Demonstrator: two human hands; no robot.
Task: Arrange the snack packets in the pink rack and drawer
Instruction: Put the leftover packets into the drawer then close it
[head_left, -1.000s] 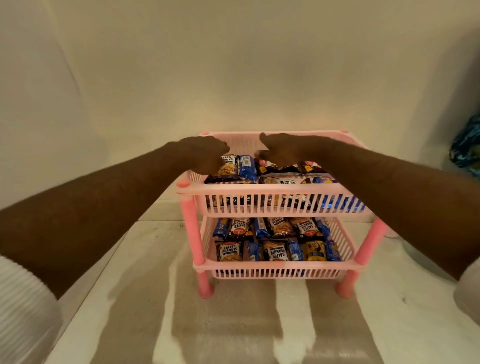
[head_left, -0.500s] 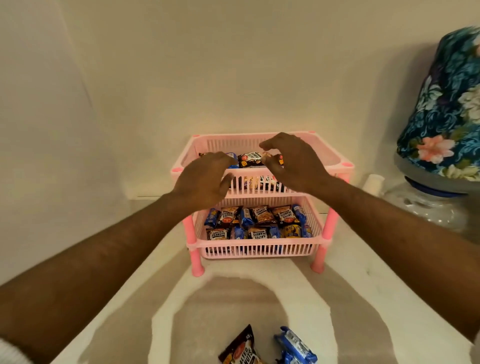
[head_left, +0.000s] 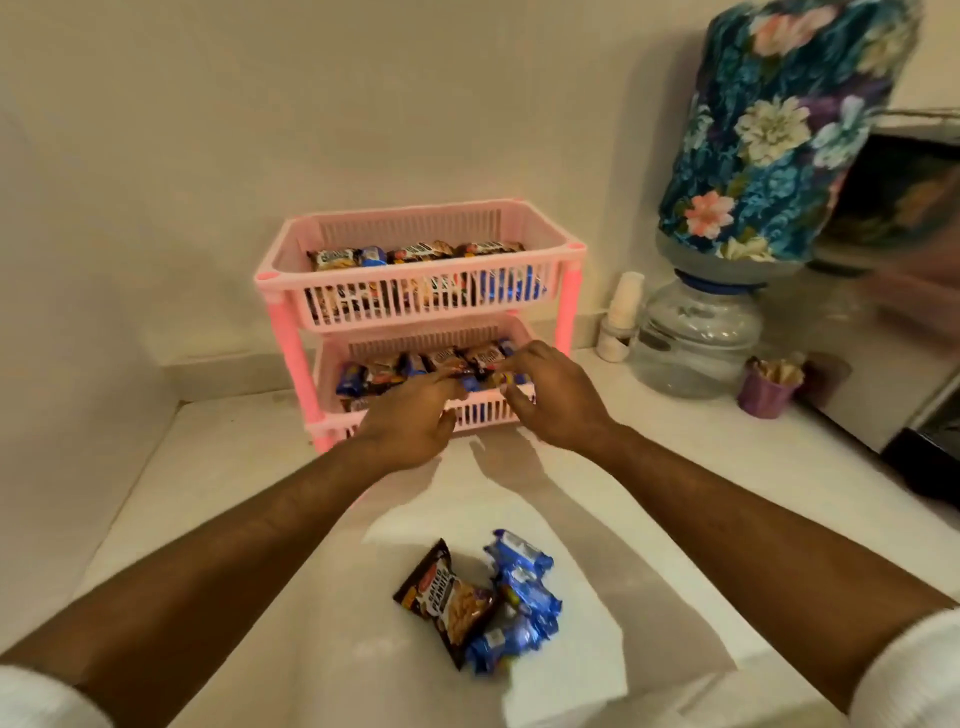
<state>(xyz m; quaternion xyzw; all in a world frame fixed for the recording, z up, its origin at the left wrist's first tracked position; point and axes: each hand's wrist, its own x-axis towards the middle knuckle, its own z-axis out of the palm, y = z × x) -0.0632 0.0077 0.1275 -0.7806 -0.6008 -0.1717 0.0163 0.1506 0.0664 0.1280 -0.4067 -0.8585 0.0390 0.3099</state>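
A pink two-tier rack (head_left: 283, 270) stands against the wall, and both baskets hold several snack packets. My left hand (head_left: 410, 421) and my right hand (head_left: 556, 400) hover at the front rim of the lower basket (head_left: 485, 413), fingers spread, fingertips near the packets there. Neither hand grips anything that I can see. On the counter close to me lie a dark salted peanuts packet (head_left: 449, 597) and several blue biscuit packets (head_left: 519, 597) in a small pile.
A water dispenser bottle under a floral cover (head_left: 769, 135) stands right of the rack, on a clear base (head_left: 696, 338). A stack of paper cups (head_left: 623, 312) and a purple cup (head_left: 766, 387) sit near it. A dark appliance (head_left: 930, 452) is at the far right edge.
Both hands have dropped from the upper basket to the front of the lower basket. My head has pulled back, bringing the loose packets on the counter into full view.
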